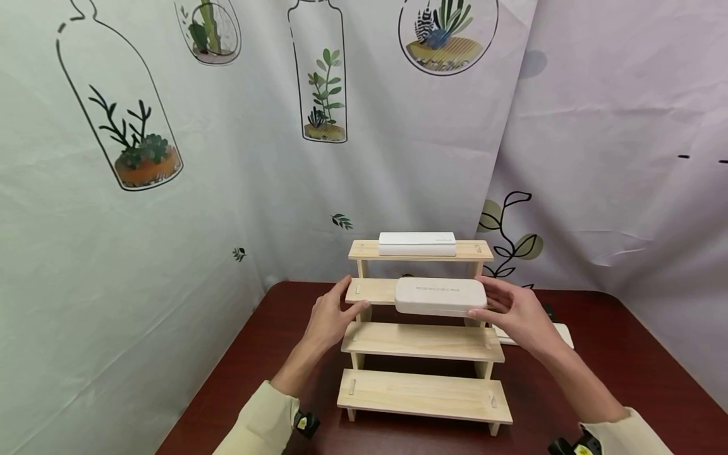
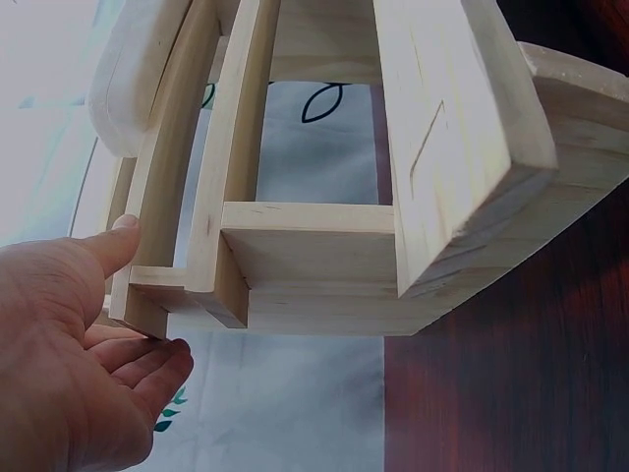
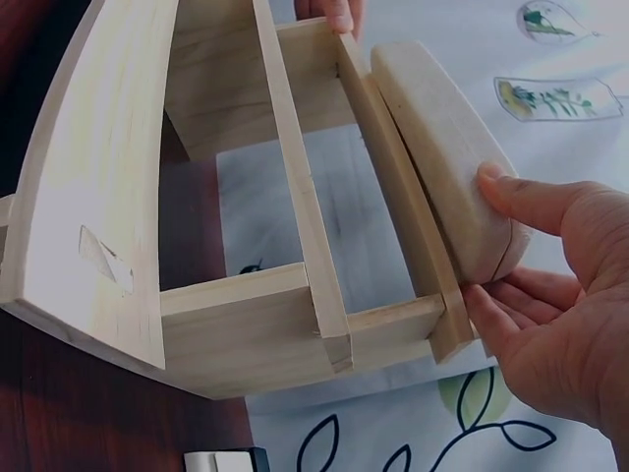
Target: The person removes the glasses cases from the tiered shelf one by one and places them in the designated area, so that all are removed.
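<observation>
A stepped wooden display stand [image 1: 423, 341] with several tiers stands on the dark red table. On the tier below the top one sits an off-white glasses case [image 1: 440, 296] with rounded ends and faint lettering, toward the right. My right hand [image 1: 517, 313] holds its right end; the right wrist view shows the thumb on the case [image 3: 442, 157] and the fingers below. At that tier's left end, my left hand [image 1: 330, 316] grips the shelf [image 2: 167, 187], thumb on the front and fingers underneath.
A slim white box [image 1: 417, 244] lies on the top tier. Partly hidden behind the right forearm, a flat white object [image 1: 564, 333] rests on the table [image 1: 239, 385]. A cloth [image 1: 398, 177] printed with plants in bottles hangs behind.
</observation>
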Demonstrator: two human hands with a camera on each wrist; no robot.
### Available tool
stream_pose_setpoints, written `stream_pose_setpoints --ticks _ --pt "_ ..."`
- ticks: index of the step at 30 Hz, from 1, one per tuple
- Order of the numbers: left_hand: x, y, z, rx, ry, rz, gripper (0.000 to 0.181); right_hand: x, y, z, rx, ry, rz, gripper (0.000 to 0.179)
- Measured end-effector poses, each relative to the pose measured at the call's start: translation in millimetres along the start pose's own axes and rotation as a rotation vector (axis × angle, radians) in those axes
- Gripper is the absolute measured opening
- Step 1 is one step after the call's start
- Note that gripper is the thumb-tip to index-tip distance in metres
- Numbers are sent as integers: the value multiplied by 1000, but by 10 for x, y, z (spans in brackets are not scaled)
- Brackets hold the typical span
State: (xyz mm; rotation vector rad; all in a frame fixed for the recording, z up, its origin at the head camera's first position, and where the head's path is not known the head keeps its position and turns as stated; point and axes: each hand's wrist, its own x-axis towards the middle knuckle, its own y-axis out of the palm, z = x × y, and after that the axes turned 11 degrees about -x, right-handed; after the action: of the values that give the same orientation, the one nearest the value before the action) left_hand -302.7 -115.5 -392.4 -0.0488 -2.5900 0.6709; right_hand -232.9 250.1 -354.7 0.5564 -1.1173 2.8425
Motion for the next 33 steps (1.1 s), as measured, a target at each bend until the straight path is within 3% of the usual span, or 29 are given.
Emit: stream_pose_setpoints --ticks 33 --pt "-9 9 -15 -6 14 -4 78 -134 -115 -98 16 -10 -31 76"
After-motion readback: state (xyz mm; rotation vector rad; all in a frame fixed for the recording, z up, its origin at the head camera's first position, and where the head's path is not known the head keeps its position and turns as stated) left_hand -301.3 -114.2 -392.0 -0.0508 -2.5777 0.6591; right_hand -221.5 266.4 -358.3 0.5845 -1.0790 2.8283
